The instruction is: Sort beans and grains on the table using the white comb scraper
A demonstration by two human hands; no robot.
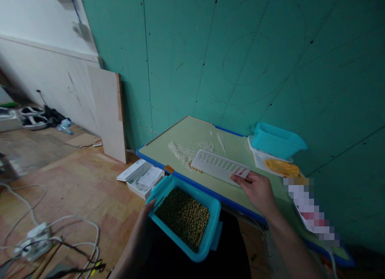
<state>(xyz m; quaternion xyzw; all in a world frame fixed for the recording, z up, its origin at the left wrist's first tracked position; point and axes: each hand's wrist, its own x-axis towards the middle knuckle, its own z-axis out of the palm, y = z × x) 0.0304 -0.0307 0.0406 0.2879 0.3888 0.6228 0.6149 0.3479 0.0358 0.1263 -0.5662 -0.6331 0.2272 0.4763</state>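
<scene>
My left hand (144, 218) grips the left end of a turquoise plastic container (214, 219), held just off the table's front edge above my lap. Inside it lie dark green beans (170, 208) on the left and pale yellow soybeans (197, 218) on the right. Between thumb and fingers, my right hand (261, 192) pinches the right end of a white slotted plastic piece (215, 171), tilted low over the tabletop. By its left end a few soybeans (195, 168) lie near the table edge. White rice-like grains (183, 151) are spread behind them.
The pale green table (162, 146) has a blue edge and stands against a green wall. At its right back are another turquoise container (276, 140), a white tray (258, 160) and a yellow cloth-like item (282, 167). Cables and a power strip (37, 241) lie on the floor, left.
</scene>
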